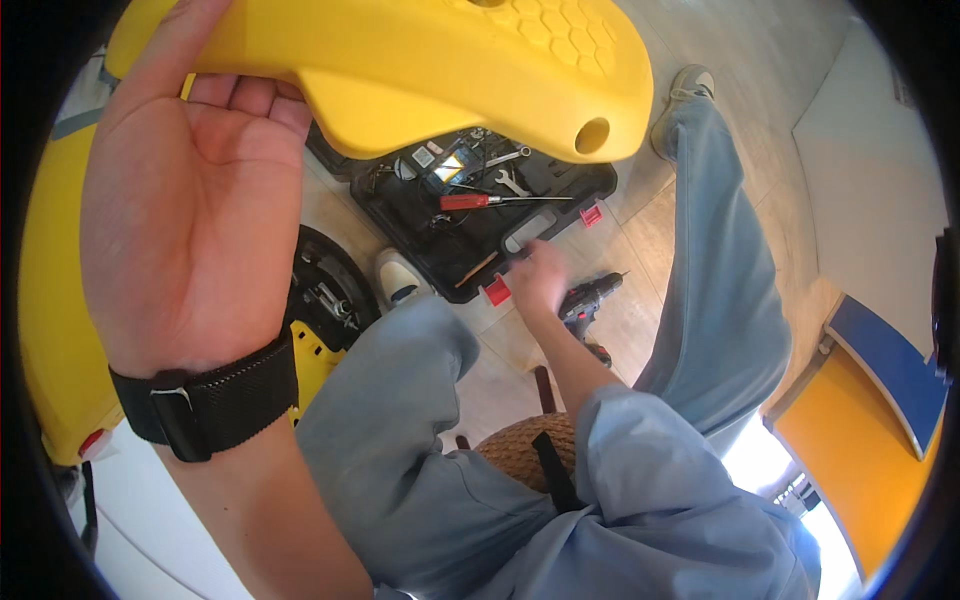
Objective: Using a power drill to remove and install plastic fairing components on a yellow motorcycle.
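Note:
Large at upper left, my left hand (205,220) grips the lower edge of a yellow moulded plastic cover (400,85). Its thumb lies over the edge, and the curled fingers partly pass behind. The cover has a honeycomb pattern and a round hole at its right end. Down at the near edge of an opened black tool case (440,265), my right hand (538,282) is beside a red latch (496,290); its fingers are blurred. A black cordless drill (590,300) lies on the floor just right of that hand.
Inside the case lie a red-handled screwdriver (470,202), a wrench (512,183) and other tools. A yellow machine body (60,280) stands at far left, with a black round part (335,290) near it. My legs flank the case; an orange and blue panel (880,400) stands at right.

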Tool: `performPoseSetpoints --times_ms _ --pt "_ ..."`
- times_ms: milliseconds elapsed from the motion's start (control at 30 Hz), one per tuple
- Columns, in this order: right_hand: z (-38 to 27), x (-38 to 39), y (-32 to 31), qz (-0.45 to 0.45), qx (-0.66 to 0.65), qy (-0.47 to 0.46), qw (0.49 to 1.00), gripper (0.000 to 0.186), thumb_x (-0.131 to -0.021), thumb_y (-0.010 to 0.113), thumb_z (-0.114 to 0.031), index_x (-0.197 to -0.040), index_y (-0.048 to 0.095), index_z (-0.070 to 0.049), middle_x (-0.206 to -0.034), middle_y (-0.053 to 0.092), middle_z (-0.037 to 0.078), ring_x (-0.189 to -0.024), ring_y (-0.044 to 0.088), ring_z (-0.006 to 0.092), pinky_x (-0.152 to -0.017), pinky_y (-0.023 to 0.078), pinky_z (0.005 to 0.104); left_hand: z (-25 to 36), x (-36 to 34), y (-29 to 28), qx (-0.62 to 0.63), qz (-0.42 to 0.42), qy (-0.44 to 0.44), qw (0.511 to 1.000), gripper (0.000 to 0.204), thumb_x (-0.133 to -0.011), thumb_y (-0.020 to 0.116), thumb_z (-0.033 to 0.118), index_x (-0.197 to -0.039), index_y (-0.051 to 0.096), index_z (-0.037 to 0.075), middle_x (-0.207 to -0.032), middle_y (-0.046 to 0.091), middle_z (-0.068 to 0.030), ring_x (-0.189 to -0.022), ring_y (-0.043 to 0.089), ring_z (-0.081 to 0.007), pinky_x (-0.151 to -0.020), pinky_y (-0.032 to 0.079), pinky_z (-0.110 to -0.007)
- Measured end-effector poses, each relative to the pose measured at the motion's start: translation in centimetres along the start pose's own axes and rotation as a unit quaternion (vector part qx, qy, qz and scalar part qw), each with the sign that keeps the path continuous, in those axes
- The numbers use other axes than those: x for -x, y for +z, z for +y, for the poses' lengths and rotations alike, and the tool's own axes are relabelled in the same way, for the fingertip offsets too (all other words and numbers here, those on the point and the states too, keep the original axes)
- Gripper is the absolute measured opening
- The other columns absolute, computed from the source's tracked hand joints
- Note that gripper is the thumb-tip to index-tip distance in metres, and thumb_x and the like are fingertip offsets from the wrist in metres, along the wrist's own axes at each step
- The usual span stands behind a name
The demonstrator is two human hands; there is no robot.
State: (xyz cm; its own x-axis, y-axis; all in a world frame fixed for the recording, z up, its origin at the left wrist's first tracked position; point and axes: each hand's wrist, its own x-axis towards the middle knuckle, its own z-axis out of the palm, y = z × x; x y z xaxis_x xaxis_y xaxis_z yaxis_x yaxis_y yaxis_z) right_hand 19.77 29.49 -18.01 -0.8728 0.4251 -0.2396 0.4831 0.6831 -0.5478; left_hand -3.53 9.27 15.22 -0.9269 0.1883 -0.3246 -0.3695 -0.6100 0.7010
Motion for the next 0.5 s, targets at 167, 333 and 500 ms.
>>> performPoseSetpoints --times_ms 167,333,500 --pt "-6.6 -5.8 5.2 -0.139 0.02 -0.152 0.978 0.027 -0.078 0.063 -0.015 -0.104 0.064 -0.009 -0.099 0.063 0.012 -0.095 0.062 0.0332 -0.082 0.052 0.0439 -1.2 -0.6 -0.1 -0.033 0.083 0.065 0.994 0.034 -0.097 0.058 0.011 -0.129 0.052 0.0 -0.131 0.057 -0.0119 -0.126 0.05 -0.0214 -0.11 0.039 -0.035" --pt "-6.5 -6.0 8.6 -0.094 0.148 -0.24 0.955 0.025 -0.076 0.068 -0.02 -0.101 0.067 -0.016 -0.095 0.062 0.007 -0.093 0.063 0.0251 -0.077 0.051 0.0404 -0.8 -0.5 -1.1 -0.009 0.079 0.071 0.994 0.035 -0.096 0.06 0.011 -0.128 0.051 0.0 -0.131 0.057 -0.0119 -0.125 0.051 -0.0219 -0.111 0.039 -0.034" --pt "-6.2 -4.0 8.8 -0.066 0.135 -0.234 0.96 0.018 -0.08 0.065 -0.022 -0.097 0.067 -0.016 -0.096 0.06 0.003 -0.099 0.057 0.0213 -0.08 0.043 0.0384 -0.9 -0.4 -1.8 -0.031 0.097 0.084 0.991 0.037 -0.095 0.062 0.011 -0.129 0.051 0.0 -0.131 0.057 -0.0119 -0.125 0.051 -0.0224 -0.111 0.039 -0.034"
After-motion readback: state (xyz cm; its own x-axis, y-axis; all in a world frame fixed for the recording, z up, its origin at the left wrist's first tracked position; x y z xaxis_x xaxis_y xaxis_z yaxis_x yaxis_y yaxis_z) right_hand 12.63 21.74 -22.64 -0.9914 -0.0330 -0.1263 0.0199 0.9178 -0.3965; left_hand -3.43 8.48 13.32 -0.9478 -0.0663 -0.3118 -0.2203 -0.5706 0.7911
